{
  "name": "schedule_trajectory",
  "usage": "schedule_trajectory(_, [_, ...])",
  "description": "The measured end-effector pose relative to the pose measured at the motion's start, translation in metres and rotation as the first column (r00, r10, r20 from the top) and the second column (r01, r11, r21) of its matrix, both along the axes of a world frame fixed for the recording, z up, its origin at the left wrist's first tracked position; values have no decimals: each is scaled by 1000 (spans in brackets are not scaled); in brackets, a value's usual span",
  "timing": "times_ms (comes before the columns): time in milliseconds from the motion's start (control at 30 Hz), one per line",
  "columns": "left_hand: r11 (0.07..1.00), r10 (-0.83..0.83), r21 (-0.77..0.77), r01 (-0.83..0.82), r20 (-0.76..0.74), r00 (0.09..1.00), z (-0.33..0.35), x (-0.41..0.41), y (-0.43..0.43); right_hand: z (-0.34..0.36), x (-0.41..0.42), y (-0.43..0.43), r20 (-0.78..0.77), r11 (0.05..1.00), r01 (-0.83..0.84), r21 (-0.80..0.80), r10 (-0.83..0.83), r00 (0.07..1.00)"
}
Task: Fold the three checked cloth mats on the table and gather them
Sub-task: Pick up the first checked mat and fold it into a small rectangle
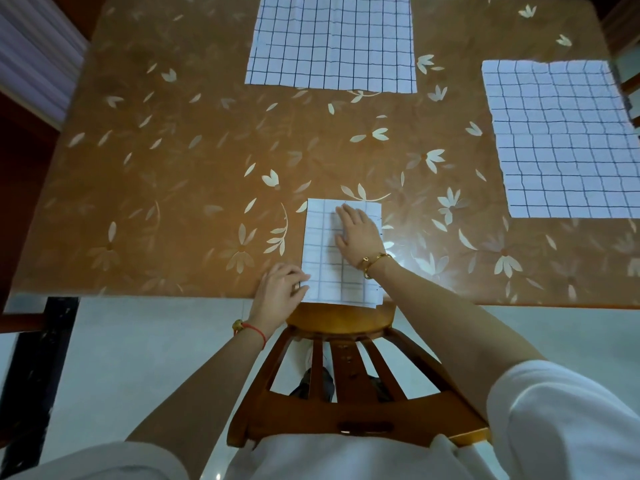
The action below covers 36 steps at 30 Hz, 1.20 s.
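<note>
The right hand (pixel 358 237) is laid flat on the folded mat (pixel 320 237), palm down and fingers straight and close together, so that the cloth is pressed against the table (pixel 173 168); nothing is gripped by it. The left hand (pixel 280 289) is set at the near left corner of the same mat, its fingers curled, and the edge of the cloth is pinched there. A gold bracelet (pixel 375 259) is worn on the right wrist and a red cord (pixel 254 329) on the left.

The folded mat is seen as a narrow upright rectangle, white with dark checks, lying at the near edge of the table, just beyond the back of a wooden chair (pixel 346 393). A second checked mat (pixel 332 43) is spread open and flat at the far side of the table, well apart from the hands. A third checked mat (pixel 561 140) is spread open at the right edge, slightly rippled. The table is covered in an orange-brown surface patterned with pale flowers and leaves.
</note>
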<state>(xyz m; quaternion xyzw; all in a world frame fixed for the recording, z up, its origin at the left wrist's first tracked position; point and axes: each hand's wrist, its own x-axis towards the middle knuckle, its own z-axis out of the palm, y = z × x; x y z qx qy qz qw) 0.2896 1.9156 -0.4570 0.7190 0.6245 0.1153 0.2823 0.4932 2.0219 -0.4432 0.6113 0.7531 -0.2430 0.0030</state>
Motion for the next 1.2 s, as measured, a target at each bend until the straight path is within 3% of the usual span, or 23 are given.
schedule_trajectory(100, [959, 280, -93, -268, 165, 946, 10, 12, 21, -4, 27, -9, -139, 948, 315, 49, -306, 942])
schedule_trajectory(167, [893, 447, -166, -419, 209, 870, 19, 20, 40, -6, 45, -15, -225, 853, 521, -20, -512, 829])
schedule_trajectory(267, [791, 600, -318, -523, 237, 764, 14, 24, 68, -8, 66, -23, -215, 745, 658, -107, -664, 716])
schedule_trajectory(433, [629, 753, -536, -563, 242, 612, 5, 33, 95, -10, 73, -29, -243, 679, 672, -296, -734, 635])
schedule_trajectory(600, [546, 797, -612, -572, 170, 579, 2, 41, 107, -13, 71, -33, -253, 711, 631, -309, -701, 666])
schedule_trajectory(767, [592, 742, -633, -498, 187, 644, 12, 46, 111, -14, 70, -33, -201, 759, 590, -276, -646, 737])
schedule_trajectory(1200, [535, 778, -698, -476, 187, 599, 16, 38, 113, -15, 74, -31, -185, 791, 545, -277, -600, 778])
